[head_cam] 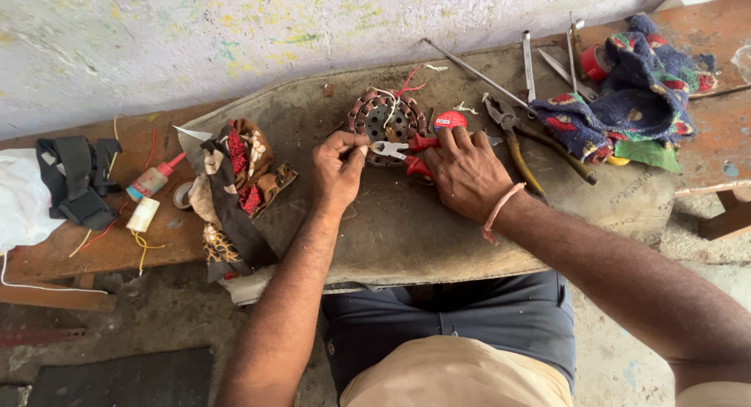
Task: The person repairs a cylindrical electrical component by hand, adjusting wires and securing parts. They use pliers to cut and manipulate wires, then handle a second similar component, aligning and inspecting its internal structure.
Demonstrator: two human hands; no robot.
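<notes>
**Hands at the wound coil on the bench**

The round copper-wound coil [386, 121] lies on the grey board [391, 227], and everything else is placed from it. Just in front of the coil, the left hand [338, 170] has thumb and fingertips pinched tight on something thin at the coil's near edge; what it is cannot be made out. To the coil's right, the right hand [467, 172] is wrapped closed around the red handles of small pliers [400, 149], whose metal nose points left toward the left hand's fingertips, over the coil's front rim. A red roll of tape [450, 120] sits touching the coil's right side, just beyond the right hand's fingers. Further right lie yellow-handled pliers [512, 141] and long metal rods [477, 74], then a heap of patterned cloth [634, 102]. Left of the coil is a brown printed rag [238, 180], and well left of that a small glue bottle [152, 178] with a red cap, lying on its side on the wooden bench [94, 250]
</notes>
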